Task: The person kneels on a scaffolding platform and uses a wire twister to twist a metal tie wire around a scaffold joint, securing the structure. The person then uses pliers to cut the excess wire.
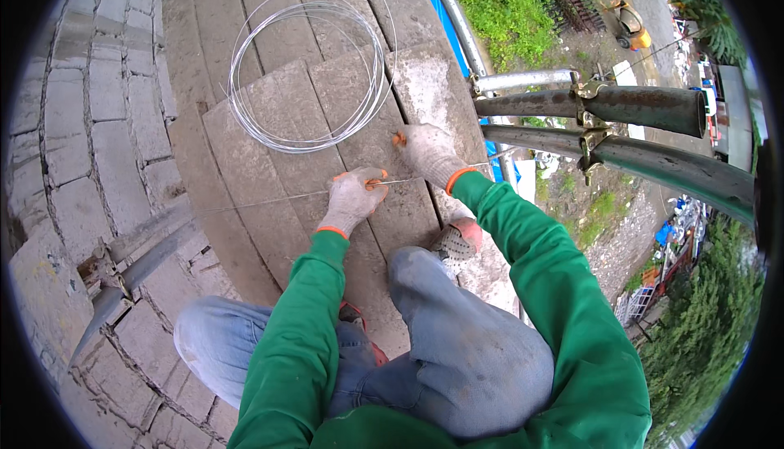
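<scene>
A straight length of thin metal wire (278,201) runs across the grey planks. My left hand (356,197), in a pale knit glove with an orange cuff, is closed on this wire, thumb and finger pinched together. Up and to the right is my right hand (430,153), gloved the same way, its fingers curled over the boards. What it holds, if anything, is hidden. The wire passes by its wrist and shows again toward the metal tubes. Beyond both hands lies a loose coil of silvery wire (377,82), flat on the planks.
I crouch on a plank platform (245,171). Brickwork (114,167) borders it on the left. Scaffold tubes (637,108) with clamps jut out at the right, beyond the platform edge. Far below are grass (498,12), rubble and an orange-and-grey machine (633,28).
</scene>
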`<state>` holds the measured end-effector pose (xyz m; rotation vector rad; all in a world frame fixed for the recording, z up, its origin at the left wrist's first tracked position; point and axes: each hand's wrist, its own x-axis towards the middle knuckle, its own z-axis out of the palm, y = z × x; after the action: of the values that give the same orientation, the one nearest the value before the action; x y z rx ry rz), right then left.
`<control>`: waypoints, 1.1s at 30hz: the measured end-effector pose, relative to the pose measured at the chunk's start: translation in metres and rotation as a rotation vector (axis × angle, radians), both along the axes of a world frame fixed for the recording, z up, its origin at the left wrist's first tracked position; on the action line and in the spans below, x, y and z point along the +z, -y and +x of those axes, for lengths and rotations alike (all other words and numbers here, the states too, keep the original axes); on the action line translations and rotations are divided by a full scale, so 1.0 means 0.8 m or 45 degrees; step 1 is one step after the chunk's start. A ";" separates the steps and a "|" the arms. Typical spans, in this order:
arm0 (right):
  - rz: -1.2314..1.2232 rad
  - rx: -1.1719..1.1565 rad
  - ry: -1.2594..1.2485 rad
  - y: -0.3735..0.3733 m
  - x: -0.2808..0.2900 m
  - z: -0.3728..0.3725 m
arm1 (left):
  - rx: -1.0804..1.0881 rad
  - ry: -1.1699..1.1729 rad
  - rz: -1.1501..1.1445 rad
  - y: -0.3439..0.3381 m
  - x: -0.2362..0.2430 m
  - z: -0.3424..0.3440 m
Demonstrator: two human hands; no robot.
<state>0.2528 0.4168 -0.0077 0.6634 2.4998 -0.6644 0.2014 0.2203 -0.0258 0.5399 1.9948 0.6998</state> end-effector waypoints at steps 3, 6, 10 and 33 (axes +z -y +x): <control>-0.116 -0.715 -0.684 -0.024 0.000 0.021 | -0.284 -0.310 0.065 -0.012 -0.011 0.019; -1.149 -1.477 -0.677 -0.001 0.010 0.078 | -0.464 -0.551 0.106 -0.035 0.009 0.029; -1.678 -2.087 -0.879 0.058 -0.039 0.191 | -0.363 -0.674 0.313 -0.054 -0.019 0.048; -1.084 -1.694 -0.628 0.115 -0.060 0.147 | 0.081 0.261 0.154 -0.065 -0.010 0.024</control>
<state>0.3702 0.3251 -0.0553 1.8743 1.4468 -2.3397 0.2207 0.2722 -0.0337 0.4581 1.7926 0.8837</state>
